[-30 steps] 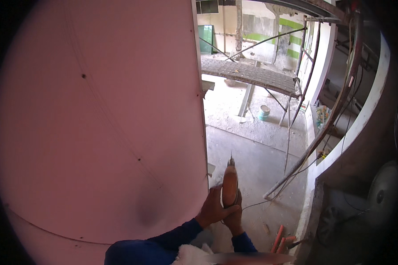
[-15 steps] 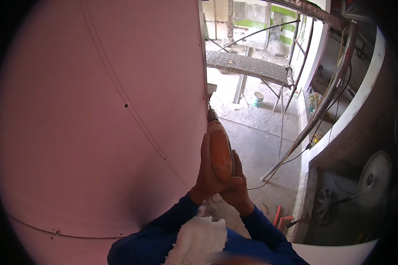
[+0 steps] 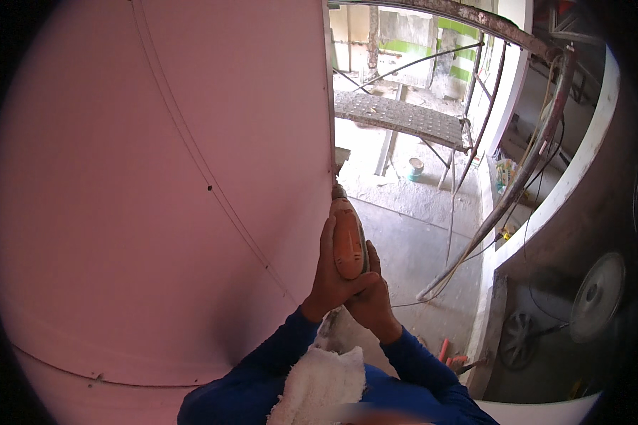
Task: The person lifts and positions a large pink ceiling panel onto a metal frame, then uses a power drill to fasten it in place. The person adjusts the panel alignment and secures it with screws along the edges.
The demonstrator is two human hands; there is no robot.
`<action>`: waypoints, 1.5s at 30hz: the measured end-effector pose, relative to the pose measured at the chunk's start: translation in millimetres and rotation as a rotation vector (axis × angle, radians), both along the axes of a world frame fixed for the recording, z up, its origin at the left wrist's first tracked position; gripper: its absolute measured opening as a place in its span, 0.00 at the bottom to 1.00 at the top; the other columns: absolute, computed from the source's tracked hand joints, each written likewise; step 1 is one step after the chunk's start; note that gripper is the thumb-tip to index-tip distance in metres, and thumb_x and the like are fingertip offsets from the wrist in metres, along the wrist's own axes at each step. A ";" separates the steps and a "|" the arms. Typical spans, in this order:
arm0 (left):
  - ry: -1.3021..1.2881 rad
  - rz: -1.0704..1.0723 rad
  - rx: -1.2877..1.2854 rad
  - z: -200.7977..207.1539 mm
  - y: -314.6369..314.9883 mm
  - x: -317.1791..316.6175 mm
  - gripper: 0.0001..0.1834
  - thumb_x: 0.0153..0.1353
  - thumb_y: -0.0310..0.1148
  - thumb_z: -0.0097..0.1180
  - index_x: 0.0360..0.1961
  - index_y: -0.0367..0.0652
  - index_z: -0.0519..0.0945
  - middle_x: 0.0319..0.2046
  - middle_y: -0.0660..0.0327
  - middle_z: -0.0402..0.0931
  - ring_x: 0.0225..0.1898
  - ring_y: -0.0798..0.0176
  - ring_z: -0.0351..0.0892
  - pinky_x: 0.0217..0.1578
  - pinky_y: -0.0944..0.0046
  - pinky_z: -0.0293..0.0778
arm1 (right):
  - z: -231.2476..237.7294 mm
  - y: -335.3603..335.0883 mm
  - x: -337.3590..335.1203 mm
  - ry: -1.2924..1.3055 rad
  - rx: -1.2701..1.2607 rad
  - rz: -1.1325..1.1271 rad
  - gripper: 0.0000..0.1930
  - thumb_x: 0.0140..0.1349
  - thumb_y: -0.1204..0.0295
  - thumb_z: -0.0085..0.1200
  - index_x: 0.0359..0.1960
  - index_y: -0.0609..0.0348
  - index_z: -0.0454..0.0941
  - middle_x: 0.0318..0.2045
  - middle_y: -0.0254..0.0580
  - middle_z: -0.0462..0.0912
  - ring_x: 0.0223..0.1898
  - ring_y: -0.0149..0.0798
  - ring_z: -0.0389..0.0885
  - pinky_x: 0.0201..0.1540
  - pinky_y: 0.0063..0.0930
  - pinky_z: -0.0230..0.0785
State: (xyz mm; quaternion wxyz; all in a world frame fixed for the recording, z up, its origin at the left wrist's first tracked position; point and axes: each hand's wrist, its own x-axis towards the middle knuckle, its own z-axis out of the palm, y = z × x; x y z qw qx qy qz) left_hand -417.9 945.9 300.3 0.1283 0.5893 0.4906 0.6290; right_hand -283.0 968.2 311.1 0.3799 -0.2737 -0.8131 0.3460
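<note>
Both my hands are wrapped round an orange power drill (image 3: 348,244), its chuck (image 3: 339,192) pointing away from me. My left hand (image 3: 326,273) grips its left side, thumb along the body. My right hand (image 3: 372,297) closes round it from the right and overlaps the left at the back. The drill's tip meets the right edge of a large pink board (image 3: 156,234); the bit itself is hard to make out. Pencil lines and a dark screw hole (image 3: 210,188) mark the board.
Beyond the board stands scaffolding with a metal plank (image 3: 404,117) and a slanting pole (image 3: 503,205). A paint can (image 3: 415,167) sits on the dusty floor. A round white fan-like disc (image 3: 597,297) and red pipe pieces (image 3: 444,350) are at lower right.
The view has shifted slightly, so the scaffold and can appear lower. The drill and my hands stay at the board's edge, with both hands still gripping.
</note>
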 end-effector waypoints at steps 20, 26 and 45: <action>-0.118 -0.081 0.003 -0.7 5.5 -13.3 0.67 0.51 0.50 0.79 0.78 0.35 0.43 0.75 0.39 0.49 0.76 0.40 0.52 0.74 0.45 0.53 | 4.9 -0.3 -16.4 0.068 -0.150 0.004 0.56 0.56 0.73 0.68 0.77 0.71 0.36 0.62 0.70 0.74 0.61 0.60 0.80 0.61 0.43 0.75; -0.093 -0.079 0.007 2.8 4.0 -16.7 0.67 0.50 0.48 0.79 0.78 0.35 0.43 0.75 0.39 0.50 0.76 0.40 0.52 0.74 0.46 0.54 | 7.9 -3.1 -18.9 0.056 -0.171 0.003 0.57 0.56 0.73 0.68 0.77 0.71 0.35 0.61 0.70 0.74 0.61 0.61 0.80 0.61 0.43 0.75; 0.237 0.249 0.144 92.1 -25.3 -33.4 0.18 0.63 0.25 0.64 0.54 0.33 0.81 0.59 0.45 0.79 0.62 0.42 0.78 0.65 0.50 0.70 | 58.2 -22.7 -38.8 0.042 -0.125 0.086 0.59 0.58 0.64 0.66 0.77 0.68 0.30 0.51 0.74 0.81 0.47 0.68 0.86 0.52 0.51 0.79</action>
